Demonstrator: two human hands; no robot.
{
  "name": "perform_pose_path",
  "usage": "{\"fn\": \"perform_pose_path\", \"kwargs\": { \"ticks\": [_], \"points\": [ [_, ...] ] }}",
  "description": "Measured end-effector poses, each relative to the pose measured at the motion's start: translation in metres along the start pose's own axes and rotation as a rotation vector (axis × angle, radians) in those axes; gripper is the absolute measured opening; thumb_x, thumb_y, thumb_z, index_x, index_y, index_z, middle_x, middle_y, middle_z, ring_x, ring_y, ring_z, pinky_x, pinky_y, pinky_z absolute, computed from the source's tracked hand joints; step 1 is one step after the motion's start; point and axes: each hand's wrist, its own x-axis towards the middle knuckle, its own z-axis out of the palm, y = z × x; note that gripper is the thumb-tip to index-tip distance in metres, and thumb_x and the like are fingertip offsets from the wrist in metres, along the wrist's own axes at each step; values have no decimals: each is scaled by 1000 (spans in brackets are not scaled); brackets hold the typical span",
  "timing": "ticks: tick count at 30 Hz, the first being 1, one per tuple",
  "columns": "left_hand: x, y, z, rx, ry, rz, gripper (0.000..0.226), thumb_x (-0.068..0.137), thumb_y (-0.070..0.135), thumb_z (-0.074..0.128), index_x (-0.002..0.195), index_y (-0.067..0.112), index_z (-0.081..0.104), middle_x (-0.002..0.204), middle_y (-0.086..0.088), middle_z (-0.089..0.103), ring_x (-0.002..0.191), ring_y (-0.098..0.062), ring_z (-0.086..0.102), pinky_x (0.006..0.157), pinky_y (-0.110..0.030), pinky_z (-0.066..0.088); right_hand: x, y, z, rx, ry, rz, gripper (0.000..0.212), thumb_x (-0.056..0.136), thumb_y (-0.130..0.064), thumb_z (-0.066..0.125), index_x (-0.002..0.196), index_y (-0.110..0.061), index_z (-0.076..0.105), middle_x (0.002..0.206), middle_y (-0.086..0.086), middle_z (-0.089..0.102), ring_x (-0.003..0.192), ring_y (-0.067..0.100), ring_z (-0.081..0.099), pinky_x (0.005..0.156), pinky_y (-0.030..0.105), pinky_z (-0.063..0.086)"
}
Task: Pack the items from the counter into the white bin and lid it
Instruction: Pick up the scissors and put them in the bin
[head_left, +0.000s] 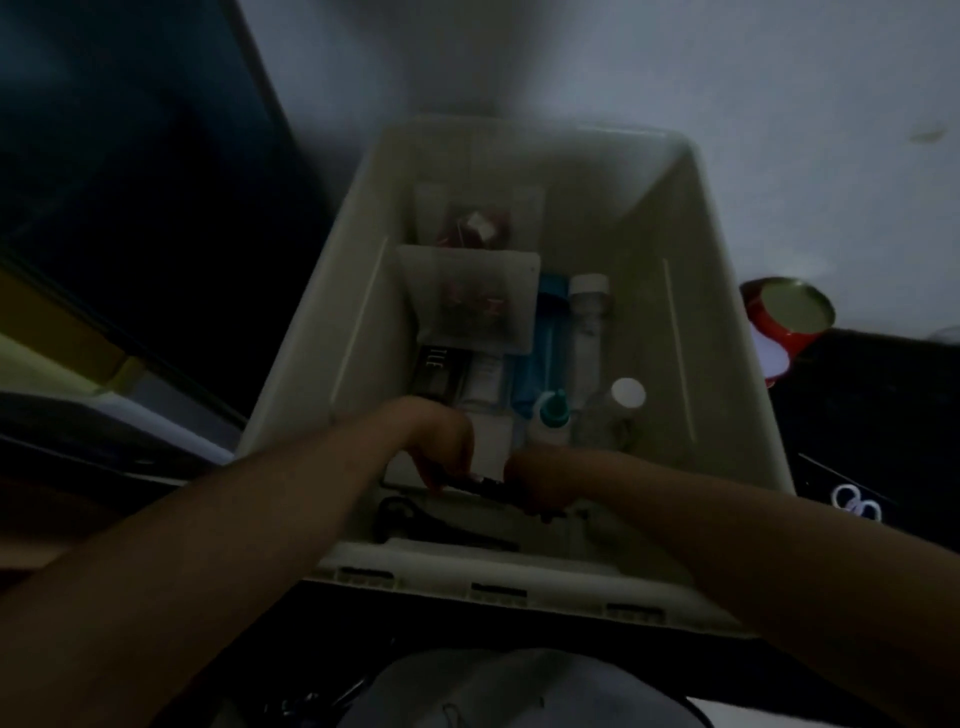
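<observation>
Both your hands are down in the white bin (363, 312) at its near end: left hand (441, 447) and right hand (540, 478) pinch one thin dark item (485, 486), apparently to lay it flat. Behind: small bottles (587, 332), clear packets (470, 296). Red lid (787, 314) outside, right.

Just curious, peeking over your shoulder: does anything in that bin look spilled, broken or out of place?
Nothing stands out. The white bin holds bottles and small packets lying flat, with no visible spill. Both hands handle a dark item near its front wall. The dim, blurry picture hides fine damage.
</observation>
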Motion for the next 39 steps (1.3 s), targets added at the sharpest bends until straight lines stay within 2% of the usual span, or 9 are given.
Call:
{"fn": "perform_pose_path", "kwargs": {
  "ticks": [3,5,7,26,28,31,34,37,39],
  "points": [
    [9,-5,-6,238,35,-29,37,96,14,49,128,-3,51,129,-19,56,91,-20,55,80,-20,51,10,7,7,-94,-18,32,32,97,-14,46,123,2,54,117,16,60,90,24,60,70,26,50],
    [12,-5,-9,408,83,-8,37,96,18,48,127,-1,53,130,-17,56,105,-25,59,94,-34,49,17,12,14,-118,-41,51,34,98,-15,44,128,0,49,132,17,52,115,27,54,94,34,48],
    [15,1,-9,500,85,35,39,96,19,47,131,2,50,135,-14,52,118,-27,55,100,-36,45,22,16,22,-140,-90,91,38,98,-17,44,133,-2,45,139,16,45,128,29,45,106,37,39],
    [18,18,-4,575,10,122,43,99,17,43,139,3,39,142,-15,43,127,-27,46,102,-33,40,34,26,35,-95,-196,192,41,98,-17,43,135,0,41,141,17,41,129,32,43,108,38,34],
    [17,18,-7,544,16,131,46,98,17,45,141,5,36,143,-15,40,127,-28,46,103,-35,41,27,25,25,-140,-248,167,39,96,-16,46,131,3,45,137,19,45,123,33,48,105,39,39],
    [14,17,-14,483,49,161,47,96,18,48,141,8,36,141,-14,42,121,-27,50,94,-32,44,13,23,5,-147,-294,135,36,95,-13,50,128,1,49,135,18,48,103,29,58,83,32,49],
    [7,16,-26,441,119,177,45,95,22,50,139,14,39,138,-12,45,105,-20,50,83,-30,42,-11,25,-18,46,-278,127,42,93,-13,53,135,-12,46,138,10,44,116,25,52,89,32,50],
    [-9,15,-39,409,266,203,43,95,23,49,137,14,44,137,-9,47,114,-22,51,88,-29,42,-48,35,-40,266,-178,52,39,93,-14,54,131,-18,50,131,7,52,98,13,53,76,25,51],
    [-24,16,-48,317,389,245,37,93,23,50,128,12,53,128,-9,55,103,-20,55,85,-30,44,-74,40,-50,335,-2,-18,36,93,-15,53,129,-18,52,124,6,57,88,7,56,69,20,50]
  ]
}}
